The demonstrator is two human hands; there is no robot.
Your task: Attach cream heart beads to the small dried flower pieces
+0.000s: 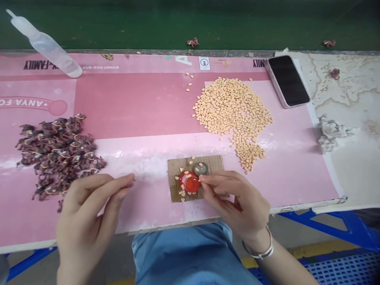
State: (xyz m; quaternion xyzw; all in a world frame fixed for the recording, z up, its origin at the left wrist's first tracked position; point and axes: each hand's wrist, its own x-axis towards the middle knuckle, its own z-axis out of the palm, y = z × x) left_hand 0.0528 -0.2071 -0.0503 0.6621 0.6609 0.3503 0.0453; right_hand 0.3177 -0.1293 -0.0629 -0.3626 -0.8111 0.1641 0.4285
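Observation:
My right hand [237,198] is closed in a pinch at the edge of a shallow red cap [190,183], with a tiny tan piece [200,179] showing at its fingertips. The cap rests on a square of brown cardboard [175,196], with several tan bits on and around it. Touching its far side is a grey crimped bottle cap [200,169]. My left hand [92,209] hovers over the pink surface, thumb slightly below the forefinger and nothing visible between them. Nearest to it lies a heap of small dark maroon figures [62,154] with yellowish bands.
Beyond the cardboard spreads a pile of small tan heart-like pieces [231,107]. A phone [287,81] lies at the right, near crumpled white material [334,132]. A translucent squeeze bottle [47,45] lies at the far left. Along the back runs a green surface [133,27].

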